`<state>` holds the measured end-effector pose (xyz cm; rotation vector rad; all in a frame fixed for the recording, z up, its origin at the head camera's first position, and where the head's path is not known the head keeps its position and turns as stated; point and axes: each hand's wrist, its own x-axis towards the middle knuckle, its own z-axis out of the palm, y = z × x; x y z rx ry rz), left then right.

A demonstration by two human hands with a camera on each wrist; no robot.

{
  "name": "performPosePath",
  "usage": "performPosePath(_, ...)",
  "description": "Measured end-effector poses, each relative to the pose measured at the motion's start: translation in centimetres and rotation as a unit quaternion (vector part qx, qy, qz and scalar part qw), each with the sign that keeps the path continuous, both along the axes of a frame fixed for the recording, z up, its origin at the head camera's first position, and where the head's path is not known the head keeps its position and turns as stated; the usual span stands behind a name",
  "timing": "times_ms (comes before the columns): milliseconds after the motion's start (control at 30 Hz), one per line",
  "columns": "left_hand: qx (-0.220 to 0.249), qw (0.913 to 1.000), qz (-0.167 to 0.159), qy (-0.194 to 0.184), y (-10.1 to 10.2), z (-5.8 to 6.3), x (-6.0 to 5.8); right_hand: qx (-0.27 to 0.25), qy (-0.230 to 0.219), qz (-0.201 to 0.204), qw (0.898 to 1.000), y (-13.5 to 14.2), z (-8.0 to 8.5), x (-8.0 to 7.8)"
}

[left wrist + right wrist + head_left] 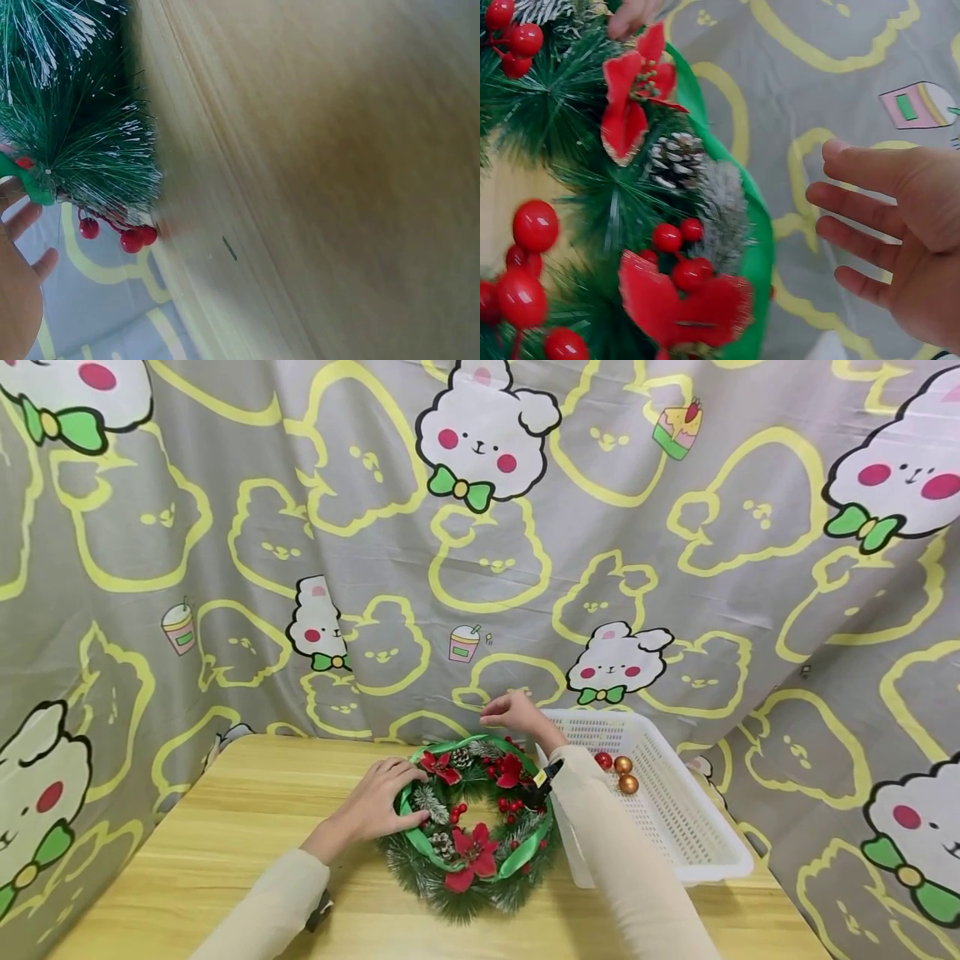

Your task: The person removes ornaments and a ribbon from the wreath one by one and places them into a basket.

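Note:
A green pine Christmas wreath [461, 903] lies on the wooden table, trimmed with red poinsettias [474, 857], berries [536, 225], pinecones [676, 160] and frosted sprigs. Around its top runs a green ribbon [519, 857]. My left hand [377, 802] rests on the wreath's left side, fingers and thumb spread at the ribbon; in the left wrist view its fingers show by the pine needles. Past the wreath's far right edge my right hand [517, 713] hovers in the air. The right wrist view shows its fingers loosely extended, holding nothing, apart from the ribbon.
A white plastic basket [738, 862] stands right of the wreath, beneath my right forearm. Inside are a red ball ornament [603, 761] and two gold ones [628, 784]. A grey patterned curtain [390, 560] hangs close behind the table [247, 802].

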<state>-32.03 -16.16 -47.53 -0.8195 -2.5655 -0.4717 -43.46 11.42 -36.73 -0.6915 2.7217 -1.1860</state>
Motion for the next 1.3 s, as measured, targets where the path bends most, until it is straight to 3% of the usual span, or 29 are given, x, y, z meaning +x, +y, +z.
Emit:
performPosePath(167, -0.008, 1.0000, 0.002, -0.005, 0.0, -0.1, -0.1, -0.014, -0.060, -0.002, 0.998, -0.5, -1.4, -0.2)
performPosePath(267, -0.010, 0.9999, 0.003, 0.000, 0.0, -0.1, -0.2, -0.017, -0.073, -0.007, 0.997, -0.7, -2.1, -0.3)
performPosePath(633, -0.006, 1.0000, 0.002, 0.005, 0.1, 0.0, -0.1, 0.044, 0.005, -0.015, 0.999, -1.6, -2.6, 0.0)
performPosePath(933, -0.005, 1.0000, 0.002, 0.001, 0.1, 0.1, 0.0, 0.054, 0.003, -0.018, 0.998, -2.4, -1.6, 0.0)
performPosePath(1300, -0.006, 1.0000, 0.001, -0.001, 0.1, 0.3, 0.1, 0.053, 0.041, -0.022, 0.998, -3.9, 1.3, 0.3)
